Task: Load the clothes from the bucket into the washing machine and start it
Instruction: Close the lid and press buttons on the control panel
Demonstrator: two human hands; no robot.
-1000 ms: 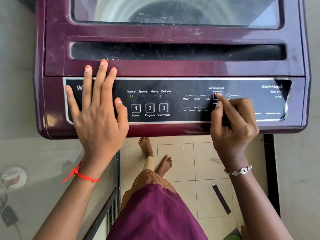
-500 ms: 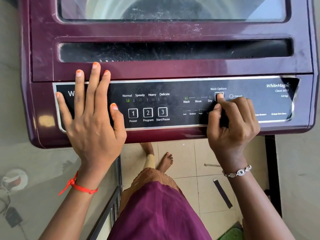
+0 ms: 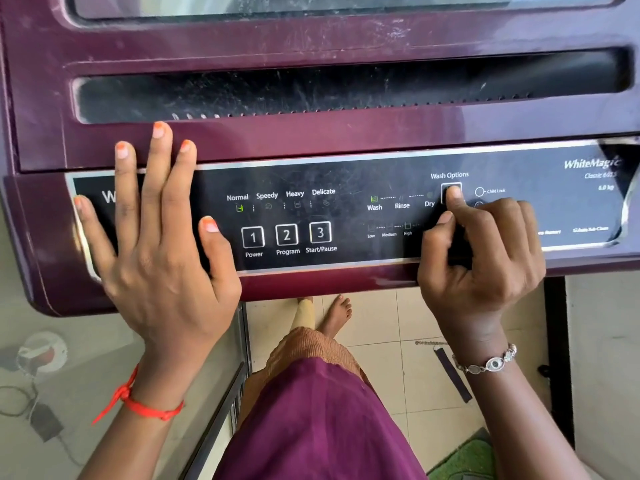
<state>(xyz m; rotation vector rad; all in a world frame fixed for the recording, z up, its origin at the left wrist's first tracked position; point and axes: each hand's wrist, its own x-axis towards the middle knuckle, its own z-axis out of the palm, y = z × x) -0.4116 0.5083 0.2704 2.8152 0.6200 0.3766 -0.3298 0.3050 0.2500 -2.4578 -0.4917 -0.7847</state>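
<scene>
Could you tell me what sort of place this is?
Probably a home laundry or utility corner: a maroon top-load washing machine with a button panel stands on a tiled floor, with a green mat underfoot.

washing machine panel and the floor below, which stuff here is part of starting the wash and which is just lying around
Part of the job:
- washing machine
- Wash Options button, right hand index fingertip on it
- Start/Pause button
- Power button
- Program button
- left hand, flat on the panel

Just lying about:
- dark strap on the floor tiles
- green mat
- adapter and cable
</scene>
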